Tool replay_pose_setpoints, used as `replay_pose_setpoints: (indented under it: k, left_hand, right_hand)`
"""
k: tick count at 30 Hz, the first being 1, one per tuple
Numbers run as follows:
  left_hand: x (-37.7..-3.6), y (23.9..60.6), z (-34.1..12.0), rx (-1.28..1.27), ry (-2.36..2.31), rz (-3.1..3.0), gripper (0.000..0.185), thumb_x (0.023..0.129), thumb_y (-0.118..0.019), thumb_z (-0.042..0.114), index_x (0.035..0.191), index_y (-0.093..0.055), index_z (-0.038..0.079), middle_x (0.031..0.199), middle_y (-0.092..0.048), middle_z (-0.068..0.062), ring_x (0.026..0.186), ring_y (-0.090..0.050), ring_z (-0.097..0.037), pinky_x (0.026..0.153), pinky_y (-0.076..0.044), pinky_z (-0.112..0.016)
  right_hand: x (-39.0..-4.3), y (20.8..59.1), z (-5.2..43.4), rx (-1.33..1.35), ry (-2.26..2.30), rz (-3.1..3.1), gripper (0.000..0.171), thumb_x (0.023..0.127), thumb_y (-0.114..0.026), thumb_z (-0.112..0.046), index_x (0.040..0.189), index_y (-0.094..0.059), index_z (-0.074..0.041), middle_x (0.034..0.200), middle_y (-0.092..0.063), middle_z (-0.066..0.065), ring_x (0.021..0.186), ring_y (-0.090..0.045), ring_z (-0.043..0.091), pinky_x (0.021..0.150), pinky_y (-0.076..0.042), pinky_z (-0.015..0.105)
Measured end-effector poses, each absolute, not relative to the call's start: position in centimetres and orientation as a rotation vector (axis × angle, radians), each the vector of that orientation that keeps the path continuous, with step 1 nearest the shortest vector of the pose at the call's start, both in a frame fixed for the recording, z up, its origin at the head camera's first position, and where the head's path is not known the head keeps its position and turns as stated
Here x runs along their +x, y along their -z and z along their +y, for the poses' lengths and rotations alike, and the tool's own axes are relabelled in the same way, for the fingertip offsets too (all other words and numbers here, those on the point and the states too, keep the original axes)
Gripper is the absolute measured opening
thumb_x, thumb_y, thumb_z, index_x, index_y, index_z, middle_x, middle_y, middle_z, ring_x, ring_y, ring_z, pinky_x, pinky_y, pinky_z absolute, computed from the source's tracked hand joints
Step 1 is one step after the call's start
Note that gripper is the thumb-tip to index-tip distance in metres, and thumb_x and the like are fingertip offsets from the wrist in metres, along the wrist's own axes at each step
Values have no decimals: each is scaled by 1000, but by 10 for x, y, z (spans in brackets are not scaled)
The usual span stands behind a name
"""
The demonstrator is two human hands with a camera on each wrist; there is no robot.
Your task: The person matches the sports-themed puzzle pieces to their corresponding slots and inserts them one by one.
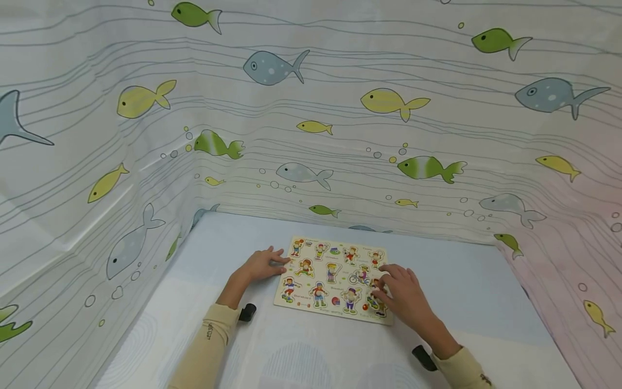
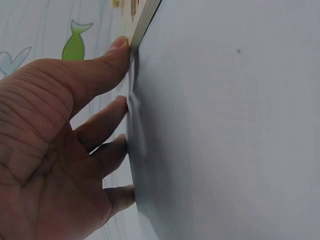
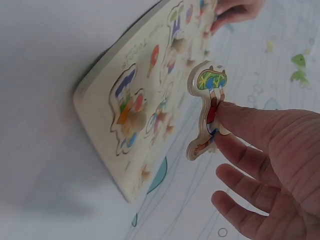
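A wooden peg puzzle board [image 1: 346, 266] with sports figures lies flat on the table. My left hand [image 1: 262, 265] rests at its left side, fingers loosely spread. In the left wrist view the thumb touches the board's edge [image 2: 142, 24] and the other fingertips meet the table surface. Over the board's right side, my right hand [image 1: 405, 294] pinches a skateboarder puzzle piece [image 3: 211, 107] between thumb and index finger. The right wrist view shows this piece raised off the board, its green skateboard end uppermost in that picture. A figure with a round knob [image 3: 135, 121] sits in the near corner.
Pale cloth covers the table [image 1: 194, 313]. A fish-printed curtain [image 1: 311, 151] stands around the back and both sides. Dark wrist-camera mounts [image 1: 248, 312] show beside both forearms.
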State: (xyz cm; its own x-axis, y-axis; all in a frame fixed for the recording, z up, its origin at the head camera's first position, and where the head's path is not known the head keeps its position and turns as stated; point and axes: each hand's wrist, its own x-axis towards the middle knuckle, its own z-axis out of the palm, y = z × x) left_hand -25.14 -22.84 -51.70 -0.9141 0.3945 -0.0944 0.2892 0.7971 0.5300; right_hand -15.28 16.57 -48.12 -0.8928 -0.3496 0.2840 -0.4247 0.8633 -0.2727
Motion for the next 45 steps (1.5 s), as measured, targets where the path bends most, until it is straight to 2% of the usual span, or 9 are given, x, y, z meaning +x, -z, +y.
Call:
replay_pose_setpoints:
  k: [6,13,20,45]
  left_hand:
    - [-251,519,-229,543,-768,2785,38,92,-70,30,126,-68,13,147,-46,-15,142,-27,-45,113,-17,-65]
    - [-251,521,-230,551,-780,2778,38,93,-69,30,126,-68,13,147,-46,-15,142,-27,-45,112,-17,-66]
    - [-251,522,-229,537,-794,2780,37,92,-70,30,125,-69,14,147,-47,-14,142,-28,-45,113,-17,-65]
    - [-251,521,-231,554,-810,2784,37,93,-69,30,126,-69,13,146,-47,-14,141,-28,-45,112,-17,-66]
  right_hand:
    - [-158,480,150,637,-485,-2804,25,82,-82,-25,77,-58,-21,128,-60,9,128,-47,31,107,-29,66]
    - [-163,484,128,737,-516,-2721,26,81,-83,-23,76,-58,-20,123,-62,7,123,-51,30,104,-33,66]
    - [-166,488,105,823,-552,-2702,22,85,-80,-21,78,-58,-19,125,-61,7,124,-50,27,106,-30,66]
    - [-186,477,36,972,-438,-2778,19,89,-74,-31,81,-61,-19,133,-56,6,128,-46,26,108,-31,64]
